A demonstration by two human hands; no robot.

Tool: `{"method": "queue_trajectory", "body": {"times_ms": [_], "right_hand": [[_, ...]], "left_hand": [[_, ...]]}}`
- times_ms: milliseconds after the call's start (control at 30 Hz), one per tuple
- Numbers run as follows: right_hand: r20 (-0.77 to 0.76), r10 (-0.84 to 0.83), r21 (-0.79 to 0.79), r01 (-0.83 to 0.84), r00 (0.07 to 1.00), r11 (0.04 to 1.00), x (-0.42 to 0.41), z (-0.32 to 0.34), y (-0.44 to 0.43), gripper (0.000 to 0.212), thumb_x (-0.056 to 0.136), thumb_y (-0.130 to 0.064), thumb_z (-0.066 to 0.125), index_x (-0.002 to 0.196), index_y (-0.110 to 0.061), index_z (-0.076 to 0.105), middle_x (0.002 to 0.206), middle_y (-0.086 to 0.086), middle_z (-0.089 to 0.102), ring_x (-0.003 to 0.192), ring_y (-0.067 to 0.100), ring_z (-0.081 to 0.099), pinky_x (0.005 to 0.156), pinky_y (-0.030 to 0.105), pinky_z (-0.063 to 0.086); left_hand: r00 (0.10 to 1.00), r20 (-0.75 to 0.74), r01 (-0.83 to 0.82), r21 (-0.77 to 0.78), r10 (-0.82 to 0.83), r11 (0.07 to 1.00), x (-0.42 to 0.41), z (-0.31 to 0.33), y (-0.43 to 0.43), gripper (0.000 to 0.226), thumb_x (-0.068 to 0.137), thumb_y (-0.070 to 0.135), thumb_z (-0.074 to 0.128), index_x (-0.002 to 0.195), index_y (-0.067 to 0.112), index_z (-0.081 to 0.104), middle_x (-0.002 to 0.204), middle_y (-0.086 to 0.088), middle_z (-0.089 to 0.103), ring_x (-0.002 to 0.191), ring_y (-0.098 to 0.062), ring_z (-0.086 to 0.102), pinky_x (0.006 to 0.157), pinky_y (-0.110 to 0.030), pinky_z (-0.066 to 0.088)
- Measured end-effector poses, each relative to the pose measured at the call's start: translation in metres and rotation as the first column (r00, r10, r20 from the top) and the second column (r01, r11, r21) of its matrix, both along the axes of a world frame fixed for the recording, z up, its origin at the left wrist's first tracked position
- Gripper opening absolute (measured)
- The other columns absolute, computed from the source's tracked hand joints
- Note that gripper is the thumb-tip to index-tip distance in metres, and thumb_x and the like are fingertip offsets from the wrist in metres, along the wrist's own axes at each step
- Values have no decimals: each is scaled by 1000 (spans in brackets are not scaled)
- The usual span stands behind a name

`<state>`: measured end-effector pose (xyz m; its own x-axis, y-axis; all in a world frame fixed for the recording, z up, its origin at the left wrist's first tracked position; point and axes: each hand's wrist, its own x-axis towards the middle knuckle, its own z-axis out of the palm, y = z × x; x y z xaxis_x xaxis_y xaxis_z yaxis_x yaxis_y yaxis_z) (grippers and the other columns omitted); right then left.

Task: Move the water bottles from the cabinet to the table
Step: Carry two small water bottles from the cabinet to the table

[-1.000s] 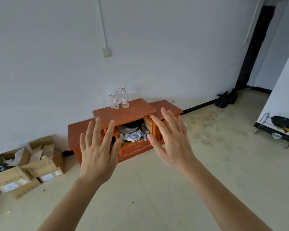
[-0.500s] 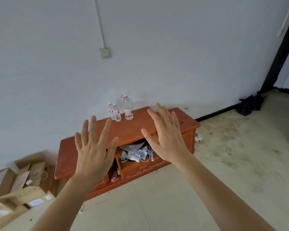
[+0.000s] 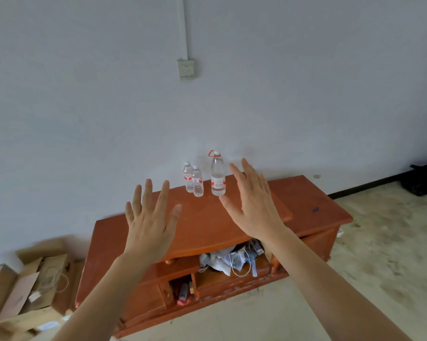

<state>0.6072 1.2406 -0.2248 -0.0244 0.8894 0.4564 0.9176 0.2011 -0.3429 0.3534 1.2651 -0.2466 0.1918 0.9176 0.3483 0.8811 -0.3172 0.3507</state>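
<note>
Fingers (image 3: 148,193) of the left hand (image 3: 151,225) straight and spread apart, holding nothing. Fingers (image 3: 247,173) of the right hand (image 3: 253,205) also straight, a little apart, thumb out, gripping nothing. Both raised in the air, backs toward the camera, in front of the cabinet (image 3: 306,205). On its top, near the wall: tall bottle (image 3: 218,175) upright, seen just beside the right fingertips; two small bottles (image 3: 197,182) close together at its left. Boxes (image 3: 28,286) on the floor, left.

Now nearer: cabinet (image 3: 207,217) and bottles (image 3: 218,178)
</note>
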Motion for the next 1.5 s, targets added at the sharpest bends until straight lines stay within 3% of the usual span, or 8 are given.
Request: {"method": "queue_trajectory", "body": {"times_ms": [233,633,733,933,1133,1300,1400,1500], "right_hand": [[-64,-28,-93,22,998,995,11,-18,132,76,101,-61,41,160,-35,1,170,2,-3,157,22,4,120,34,4],[-300,90,-247,-168,950,954,72,-87,408,78,95,-76,23,159,-35,7,170,-4,10,157,19,8,121,53,30],[-296,119,-289,-208,948,935,81,-105,471,70,103,-60,36,160,-29,11,168,-3,15,154,13,15,121,54,27],[-401,141,-353,-295,905,888,72,-171,534,73,103,-58,42,161,-29,9,168,-7,15,153,5,9,122,32,15],[-506,2,-464,-274,863,843,52,-287,566,104,89,-72,58,154,-48,-19,168,-17,-13,155,6,-7,121,38,11],[-511,-89,-506,-215,855,836,27,-378,591,130,77,-72,73,155,-36,-25,167,-8,-23,154,9,-17,125,35,4],[-600,-132,-471,-215,789,856,13,-404,609,128,78,-64,77,152,-43,-24,169,-9,-13,151,0,-11,119,19,-2],[-694,-135,-415,-239,707,878,12,-421,628,106,88,-50,75,160,-36,-1,166,-5,23,153,9,24,124,41,29]], "left_hand": [[999,-8,47,-61,-48,997,13,-19,151,71,95,70,4,159,39,4,169,2,-7,153,-19,-19,123,-53,-2],[990,115,-45,-243,75,969,79,-78,390,81,87,78,2,158,40,10,168,10,4,154,-10,-11,126,-45,3],[973,185,-82,-269,135,960,96,-88,440,81,89,77,7,159,36,17,168,9,11,154,-10,-5,125,-41,4],[943,237,-132,-377,233,917,103,-147,496,79,92,76,12,159,34,19,166,9,19,154,-10,3,126,-40,6],[925,256,-116,-513,281,851,92,-226,552,69,97,61,32,159,34,16,166,12,18,153,-8,3,118,-31,5],[910,273,-91,-605,314,791,71,-291,574,76,93,63,40,159,37,14,165,16,17,153,-9,6,122,-41,13],[921,263,-67,-619,286,783,63,-312,585,78,93,63,43,160,36,13,165,15,17,151,-7,8,117,-35,13],[930,257,-49,-620,262,783,55,-329,604,81,94,56,55,159,34,12,165,11,20,153,-12,15,120,-39,19]]}}
